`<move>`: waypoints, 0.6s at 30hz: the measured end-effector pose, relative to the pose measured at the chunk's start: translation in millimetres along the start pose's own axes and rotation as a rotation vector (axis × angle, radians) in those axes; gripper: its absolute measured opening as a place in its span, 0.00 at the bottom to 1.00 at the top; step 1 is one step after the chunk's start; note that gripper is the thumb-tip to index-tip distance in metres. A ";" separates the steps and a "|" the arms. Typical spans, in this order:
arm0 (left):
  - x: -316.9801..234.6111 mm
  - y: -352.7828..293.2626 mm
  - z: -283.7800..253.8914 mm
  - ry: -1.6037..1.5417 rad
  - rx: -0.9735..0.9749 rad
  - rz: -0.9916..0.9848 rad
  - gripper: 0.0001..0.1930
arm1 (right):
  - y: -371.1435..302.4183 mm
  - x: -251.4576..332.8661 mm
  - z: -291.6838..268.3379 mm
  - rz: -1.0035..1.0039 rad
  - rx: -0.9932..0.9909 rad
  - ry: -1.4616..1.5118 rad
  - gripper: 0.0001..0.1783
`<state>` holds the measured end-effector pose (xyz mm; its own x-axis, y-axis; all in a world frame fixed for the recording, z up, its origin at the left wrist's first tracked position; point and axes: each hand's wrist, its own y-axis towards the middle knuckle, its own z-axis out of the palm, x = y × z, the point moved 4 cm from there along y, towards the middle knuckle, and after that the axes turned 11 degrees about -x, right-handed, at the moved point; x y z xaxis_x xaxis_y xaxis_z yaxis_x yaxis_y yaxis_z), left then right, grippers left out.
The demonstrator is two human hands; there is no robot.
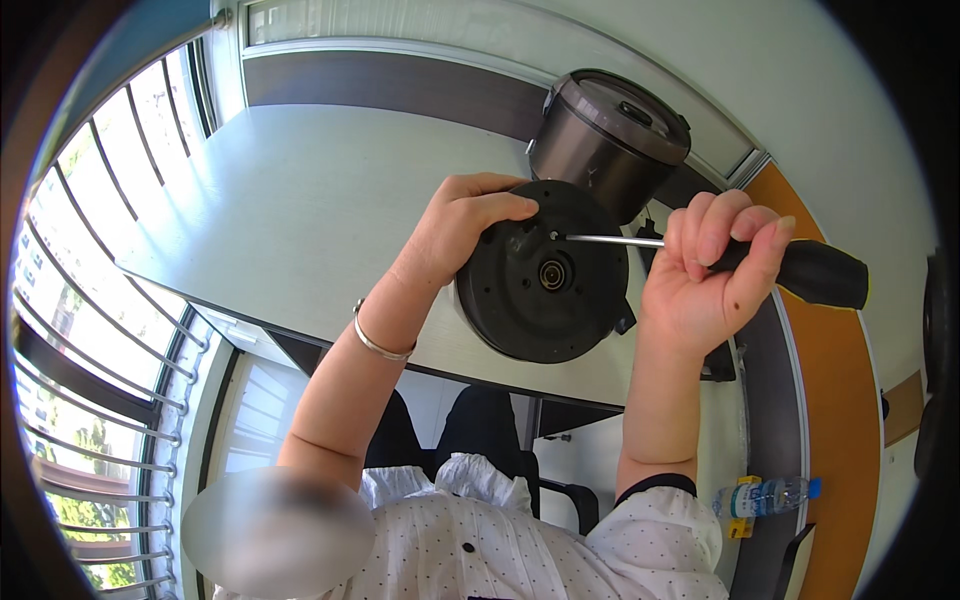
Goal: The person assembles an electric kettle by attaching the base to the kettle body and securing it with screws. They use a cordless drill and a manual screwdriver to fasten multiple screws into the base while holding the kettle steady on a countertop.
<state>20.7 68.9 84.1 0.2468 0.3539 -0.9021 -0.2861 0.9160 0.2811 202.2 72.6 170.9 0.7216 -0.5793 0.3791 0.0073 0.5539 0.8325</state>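
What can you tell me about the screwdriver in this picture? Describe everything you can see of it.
The screwdriver has a thin, shiny metal shaft and a thick black handle that looks like plastic or rubber. It lies roughly level. The right hand grips the handle, with the handle's end sticking out past the fingers. Its tip meets the dark round base of an appliance near the rim, at a small hole or screw. The left hand steadies that base.
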 end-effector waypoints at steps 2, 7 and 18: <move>0.8 0.8 -0.2 -0.001 0.001 -0.018 0.17 | -0.5 -1.1 -0.2 -0.022 0.004 -0.013 0.15; 1.1 0.7 -0.1 -0.011 -0.006 -0.008 0.17 | -3.3 -0.7 9.3 -0.007 -0.022 -0.050 0.18; 1.1 1.7 -0.3 -0.047 -0.005 -0.004 0.18 | -2.1 -1.7 10.9 -0.025 0.002 -0.116 0.18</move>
<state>20.2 70.8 83.5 0.2912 0.3584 -0.8870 -0.2893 0.9168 0.2754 193.5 65.9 172.9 0.6366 -0.6583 0.4018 0.0232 0.5371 0.8432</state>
